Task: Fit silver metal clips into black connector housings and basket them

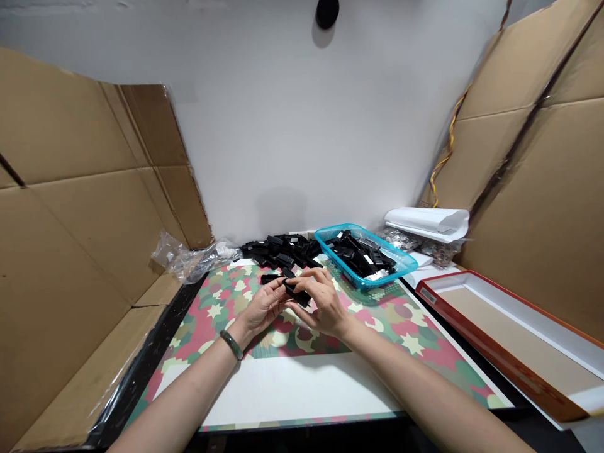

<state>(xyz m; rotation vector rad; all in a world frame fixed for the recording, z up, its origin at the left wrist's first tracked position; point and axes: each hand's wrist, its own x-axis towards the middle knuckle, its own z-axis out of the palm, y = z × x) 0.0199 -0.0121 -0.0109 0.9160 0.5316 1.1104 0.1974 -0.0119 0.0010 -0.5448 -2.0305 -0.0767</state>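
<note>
Both hands meet above the camouflage-patterned mat (377,327) on the surface. The left hand (264,307) and the right hand (323,305) each close their grip on one small black plastic part (296,293), which lies between the fingertips, clear of the mat. A pile of black plastic parts (278,248) lies just beyond, beside a turquoise plastic basket (401,261).

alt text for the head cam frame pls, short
A person's left hand and right hand together hold a small black plastic part above a star-patterned camouflage mat. Behind them lie a heap of similar black parts and a turquoise plastic mesh basket holding more; brown cardboard sheets wall both sides.
</note>
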